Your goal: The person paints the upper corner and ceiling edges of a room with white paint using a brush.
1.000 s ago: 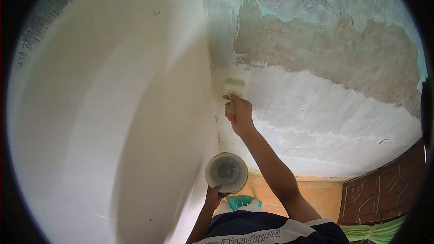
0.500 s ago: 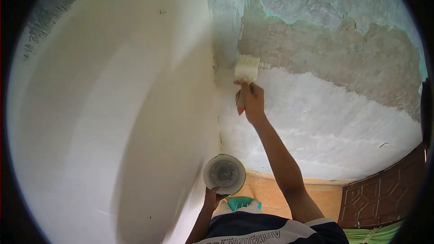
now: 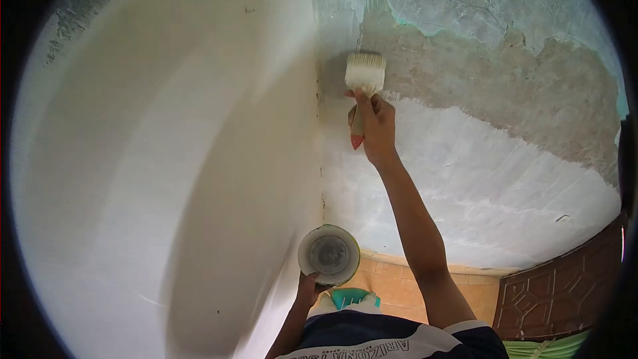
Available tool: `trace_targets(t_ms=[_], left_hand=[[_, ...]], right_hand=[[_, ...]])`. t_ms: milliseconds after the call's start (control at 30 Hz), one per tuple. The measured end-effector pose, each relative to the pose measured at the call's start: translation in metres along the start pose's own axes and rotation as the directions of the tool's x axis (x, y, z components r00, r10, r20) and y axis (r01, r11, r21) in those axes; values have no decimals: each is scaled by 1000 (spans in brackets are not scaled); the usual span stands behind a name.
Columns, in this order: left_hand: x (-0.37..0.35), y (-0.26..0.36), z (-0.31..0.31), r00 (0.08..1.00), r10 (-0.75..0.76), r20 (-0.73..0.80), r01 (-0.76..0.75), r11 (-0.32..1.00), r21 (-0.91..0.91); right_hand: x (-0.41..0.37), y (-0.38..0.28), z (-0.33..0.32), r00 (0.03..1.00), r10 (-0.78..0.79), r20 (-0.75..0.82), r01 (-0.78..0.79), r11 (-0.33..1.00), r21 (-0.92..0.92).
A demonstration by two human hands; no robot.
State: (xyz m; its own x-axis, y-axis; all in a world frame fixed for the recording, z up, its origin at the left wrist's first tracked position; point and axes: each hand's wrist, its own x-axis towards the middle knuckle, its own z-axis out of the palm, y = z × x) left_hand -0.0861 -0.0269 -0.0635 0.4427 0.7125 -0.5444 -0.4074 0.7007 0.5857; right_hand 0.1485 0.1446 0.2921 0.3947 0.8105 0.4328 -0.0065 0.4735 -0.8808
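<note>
My right hand (image 3: pixel 377 126) is closed round the handle of a wide paintbrush (image 3: pixel 365 72). The brush points up, its pale bristles at the grey unpainted part of the wall near the corner; whether they touch it I cannot tell. Its handle ends in a red tip below my fingers. Low in the view my left hand (image 3: pixel 310 288) grips the rim of a round bucket (image 3: pixel 352 260), thumb over the edge. Inside the bucket the bottom looks grey. Fresh white paint (image 3: pixel 458 173) covers the lower part of the right wall.
A white wall (image 3: pixel 133 159) fills the left side and meets the right wall at a vertical corner. Orange floor tiles (image 3: pixel 399 292) show below. At the lower right are a brown carved door (image 3: pixel 551 286) and green cloth (image 3: pixel 545 348). A teal object (image 3: pixel 352 297) is near my feet.
My right hand and the brush have moved up the wall, from the edge of the white paint onto the grey area. My left hand and the bucket have barely moved.
</note>
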Motion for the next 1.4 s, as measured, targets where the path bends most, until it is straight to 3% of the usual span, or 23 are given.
trace_targets(t_ms=[167,267,367,433,467,500,567,600,667,767,800,867,900,967,1000,1033,1100,1133,1200,1233,1300,1400], left_hand=[[4,-4,-8,1000,-18,14,18,1000,-20],[-1,0,-5,1000,12,16,-12,1000,-16],[-6,6,1,998,60,35,-59,998,-26],[-7,8,2,998,54,30,-53,998,-29],[-6,9,3,998,51,26,-51,998,-32],[-7,10,3,998,54,24,-53,998,-31],[-6,10,4,998,51,-37,-51,999,10],[-6,11,4,998,54,-37,-54,999,9],[-8,10,2,998,60,-19,-59,998,4],[-6,6,-4,999,40,-32,-40,999,-6],[-5,6,-5,999,42,-32,-42,999,-3],[-5,6,-5,998,57,-28,-57,998,15],[-5,5,-7,998,55,-24,-55,998,15],[-2,4,-11,999,36,-20,-36,999,-1],[-1,5,-9,999,33,-15,-33,999,0],[-2,5,-8,999,33,-1,-33,999,-11],[-2,8,-7,999,37,12,-37,999,-17],[-2,7,-6,999,48,17,-47,999,-9],[-3,8,-6,998,57,25,-57,998,-1],[-4,8,-5,998,60,33,-60,998,-3],[-3,7,-5,997,59,40,-59,998,-4],[1,3,-8,1000,26,2,-26,998,55]], right_hand=[[-32,76,-23,981,188,-43,-189,982,2],[-54,91,-31,887,457,65,-452,834,315],[-41,85,-27,889,455,44,-418,770,481],[-16,45,-25,933,357,42,-336,823,457],[2,29,-30,916,392,88,-372,747,551],[14,16,-35,938,304,165,-345,808,477],[6,-15,-14,979,199,34,-200,933,299],[3,-10,-12,980,197,37,-199,933,300],[-7,8,-11,1000,12,-2,-12,995,-97],[-20,57,-25,992,123,-21,-125,979,-164],[-28,69,-28,992,121,-21,-123,979,-162],[-43,87,-32,948,317,-13,-317,948,-36],[-45,88,-29,949,316,-16,-316,948,-39],[-47,93,-18,817,576,32,-528,724,444],[-41,78,-9,827,562,-3,-463,686,562],[-30,64,-8,828,561,-8,-460,687,562],[-3,39,-5,931,363,-42,-299,823,484],[0,25,-1,931,361,-41,-297,822,486],[3,5,5,989,150,-9,-144,963,227],[2,9,8,989,148,-8,-143,964,225],[-13,28,12,998,62,-30,-62,998,-16],[-37,64,-5,975,218,-41,-215,974,69]])
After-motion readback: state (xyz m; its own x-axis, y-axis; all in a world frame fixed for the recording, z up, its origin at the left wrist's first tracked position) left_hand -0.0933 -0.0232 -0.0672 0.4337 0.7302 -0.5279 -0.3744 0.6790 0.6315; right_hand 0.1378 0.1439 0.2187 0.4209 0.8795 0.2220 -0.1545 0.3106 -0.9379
